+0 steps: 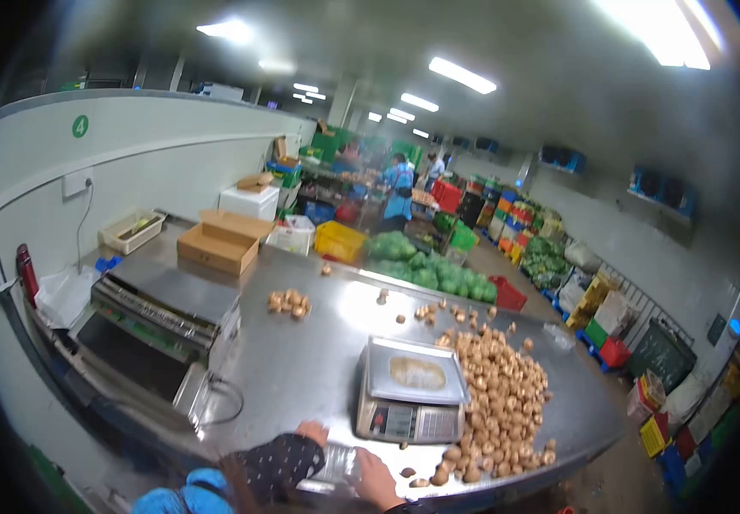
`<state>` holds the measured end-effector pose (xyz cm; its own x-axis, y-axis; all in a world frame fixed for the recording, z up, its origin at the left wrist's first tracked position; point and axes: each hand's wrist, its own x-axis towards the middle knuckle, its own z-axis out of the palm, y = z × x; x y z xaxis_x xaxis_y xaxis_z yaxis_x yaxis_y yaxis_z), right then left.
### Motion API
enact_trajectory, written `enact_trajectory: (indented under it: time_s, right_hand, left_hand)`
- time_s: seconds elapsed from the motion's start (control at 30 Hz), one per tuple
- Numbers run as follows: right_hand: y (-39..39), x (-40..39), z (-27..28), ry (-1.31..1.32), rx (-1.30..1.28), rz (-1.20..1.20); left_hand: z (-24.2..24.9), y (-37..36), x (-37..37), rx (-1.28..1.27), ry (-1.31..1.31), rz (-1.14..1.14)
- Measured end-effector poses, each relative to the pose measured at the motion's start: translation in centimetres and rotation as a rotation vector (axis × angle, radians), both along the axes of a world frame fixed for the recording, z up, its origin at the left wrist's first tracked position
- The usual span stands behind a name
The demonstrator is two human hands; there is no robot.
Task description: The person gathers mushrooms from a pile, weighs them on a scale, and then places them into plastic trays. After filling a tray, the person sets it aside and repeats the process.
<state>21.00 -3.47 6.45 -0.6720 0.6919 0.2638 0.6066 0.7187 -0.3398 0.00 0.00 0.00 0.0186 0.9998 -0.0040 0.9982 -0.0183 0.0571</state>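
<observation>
A clear plastic tray [338, 467] lies at the near edge of the steel table. At its far end, my left hand [313, 432] has its fingers bent against the plastic, partly covered by a dark dotted sleeve. My right hand [376, 480] grips the tray's right side with curled fingers. Just beyond stands a digital scale [413, 390], with a pale round-cornered patch on its metal pan. Brown mushrooms [503, 398] are heaped to the right of the scale, and a few loose ones lie near my right hand.
A tray-wrapping machine [160, 330] occupies the table's left side, with an open cardboard box [223, 242] behind it. A small mushroom group [289, 302] sits mid-table. Past the far edge are bagged green vegetables [430, 270], a yellow crate [339, 242] and a person in blue [399, 193].
</observation>
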Motion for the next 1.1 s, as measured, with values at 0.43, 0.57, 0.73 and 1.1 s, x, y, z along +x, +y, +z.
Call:
enact_trajectory:
  time_s: [0.43,0.57,0.73,1.1]
  right_hand:
    - [9.7,-2.6,-15.9,-0.034,-0.184,0.126]
    - [9.1,-3.3,-10.2,-0.165,-0.131,0.173]
    - [10.0,-3.3,-5.0,-0.31,-0.035,0.377]
    - [16.8,0.8,3.7,0.125,-0.523,0.361]
  left_hand:
    - [-4.6,-0.2,-1.2,0.268,-0.07,-0.214]
    - [-0.4,-0.4,-0.6,0.257,-0.054,-0.24]
    - [0.1,-1.7,-0.1,0.439,-0.06,-0.162]
    - [20.5,5.6,8.6,0.504,-0.121,-0.221]
